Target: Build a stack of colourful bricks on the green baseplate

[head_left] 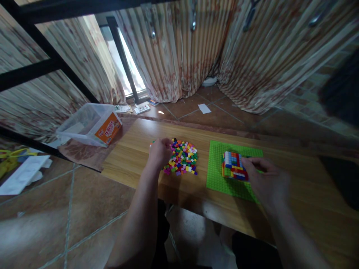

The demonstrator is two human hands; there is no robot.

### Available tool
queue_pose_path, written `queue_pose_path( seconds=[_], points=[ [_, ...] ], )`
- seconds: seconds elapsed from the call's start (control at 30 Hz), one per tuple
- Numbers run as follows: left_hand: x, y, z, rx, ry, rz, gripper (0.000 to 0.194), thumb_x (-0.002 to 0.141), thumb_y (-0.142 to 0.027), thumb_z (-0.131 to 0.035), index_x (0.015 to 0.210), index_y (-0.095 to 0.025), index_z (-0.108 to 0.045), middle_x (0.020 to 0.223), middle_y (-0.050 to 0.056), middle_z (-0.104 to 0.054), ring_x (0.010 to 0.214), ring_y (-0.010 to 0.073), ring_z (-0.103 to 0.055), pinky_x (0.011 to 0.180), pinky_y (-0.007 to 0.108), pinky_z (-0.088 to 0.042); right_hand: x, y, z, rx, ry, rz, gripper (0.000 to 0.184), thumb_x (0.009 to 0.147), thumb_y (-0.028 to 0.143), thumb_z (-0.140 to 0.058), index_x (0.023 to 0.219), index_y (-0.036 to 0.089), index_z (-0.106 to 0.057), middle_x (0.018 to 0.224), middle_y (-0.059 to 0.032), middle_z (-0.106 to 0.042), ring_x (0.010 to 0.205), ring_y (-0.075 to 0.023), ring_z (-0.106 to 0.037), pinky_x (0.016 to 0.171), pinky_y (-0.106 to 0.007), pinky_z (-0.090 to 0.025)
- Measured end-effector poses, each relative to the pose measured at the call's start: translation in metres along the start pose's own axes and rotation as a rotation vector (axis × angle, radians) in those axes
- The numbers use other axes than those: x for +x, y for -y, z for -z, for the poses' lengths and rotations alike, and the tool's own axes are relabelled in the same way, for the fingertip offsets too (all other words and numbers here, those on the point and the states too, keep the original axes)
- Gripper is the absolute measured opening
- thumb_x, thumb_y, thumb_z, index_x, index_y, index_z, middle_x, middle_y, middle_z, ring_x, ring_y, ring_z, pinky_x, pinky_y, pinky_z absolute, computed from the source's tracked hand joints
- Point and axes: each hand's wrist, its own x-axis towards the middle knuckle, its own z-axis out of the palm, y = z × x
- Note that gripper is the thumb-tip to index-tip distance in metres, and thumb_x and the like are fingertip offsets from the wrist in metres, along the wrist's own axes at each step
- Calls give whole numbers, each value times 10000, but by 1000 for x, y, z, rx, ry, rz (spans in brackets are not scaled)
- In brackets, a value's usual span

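Loose toy bricks (pixel 183 155) in many colours lie in a pile on the wooden table. My left hand (pixel 160 152) is at the pile's left edge, its fingers closed together; whether a brick is between them cannot be seen. To the right, a green baseplate (pixel 217 183) lies flat. Over it is a small block-shaped toy brick build (pixel 235 164) with white, blue, red and yellow bricks on top. My right hand (pixel 265 177) is closed at the build's right side, thumb and fingers against it. Blur and the hand itself hide the exact grip.
The wooden table (pixel 134 149) stretches across in front of me. A clear plastic bin (pixel 81 130) with an orange label stands beyond its left end. A dark flat object (pixel 340 179) lies at the far right. Curtains (pixel 179 56) and black metal bars (pixel 53 56) close off the back.
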Motion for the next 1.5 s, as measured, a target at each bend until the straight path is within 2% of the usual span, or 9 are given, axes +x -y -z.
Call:
queue_pose_path(
  seconds=[0.2, 0.33, 0.43, 0.63, 0.73, 0.87, 1.07, 1.3, 1.5],
  points=[
    [-1, 7, 2, 226, 84, -117, 399, 750, -48, -555, 1022, -233, -782, 978, 103, -693, 926, 233, -653, 906, 322, -502, -2, 7, -1, 2, 38, 16, 296, 831, 510, -616, 763, 235, -701, 836, -58, -712, 777, -250, -653, 739, -396, -477],
    [-1, 6, -1, 275, 109, -161, 392, 784, -66, -526, 1012, -243, -789, 1030, 127, -679, 1000, 262, -644, 963, 359, -487, -2, 9, -1, 11, 43, 39, 281, 841, 493, -613, 752, 239, -694, 849, -59, -710, 802, -251, -653, 745, -395, -481],
    [-1, 6, -2, 244, 98, -167, 362, 777, -71, -532, 970, -226, -796, 1016, 125, -695, 990, 259, -652, 961, 355, -490, -2, 7, -2, 14, 41, 49, 287, 841, 499, -614, 749, 239, -693, 841, -59, -706, 785, -246, -649, 733, -391, -482],
    [3, 14, -4, -2, 243, -148, 403, 733, -31, -506, 967, -208, -783, 880, 39, -765, 866, 193, -682, 801, 258, -522, -2, 4, -4, 8, 58, 85, 302, 844, 507, -604, 761, 231, -695, 844, -52, -702, 779, -234, -640, 719, -373, -474],
    [6, 18, 3, -11, 190, -68, 421, 708, -18, -502, 1003, -160, -766, 885, 40, -765, 832, 177, -677, 731, 230, -505, -2, 6, -4, 1, 56, 88, 296, 841, 498, -613, 747, 228, -690, 829, -43, -697, 771, -222, -637, 709, -353, -466],
    [8, 24, 14, 164, 59, -34, 360, 750, -75, -538, 999, -172, -780, 944, 90, -752, 898, 228, -660, 808, 302, -497, -3, 10, -4, 5, 72, 76, 291, 837, 502, -617, 740, 236, -687, 843, -39, -695, 781, -227, -641, 717, -353, -460],
    [9, 33, 10, 332, 72, -161, 340, 830, -163, -536, 1042, -267, -781, 1115, 100, -696, 1048, 276, -604, 932, 381, -468, -5, 13, -4, 14, 112, 123, 309, 840, 522, -598, 721, 246, -672, 799, -37, -670, 756, -234, -622, 708, -361, -447],
    [11, 40, 13, 328, 74, -122, 340, 838, -162, -537, 1056, -265, -777, 1073, 99, -690, 1031, 257, -597, 943, 362, -463, -6, 11, -5, -3, 115, 151, 321, 845, 538, -588, 733, 249, -671, 846, -49, -684, 795, -247, -637, 722, -371, -455],
    [9, 31, 10, 344, 84, -153, 332, 797, -177, -585, 1049, -279, -775, 1093, 91, -682, 1034, 261, -593, 944, 366, -462, -5, 13, -8, -3, 127, 182, 326, 853, 542, -583, 735, 251, -672, 845, -47, -692, 794, -240, -640, 728, -370, -462]
  ],
)
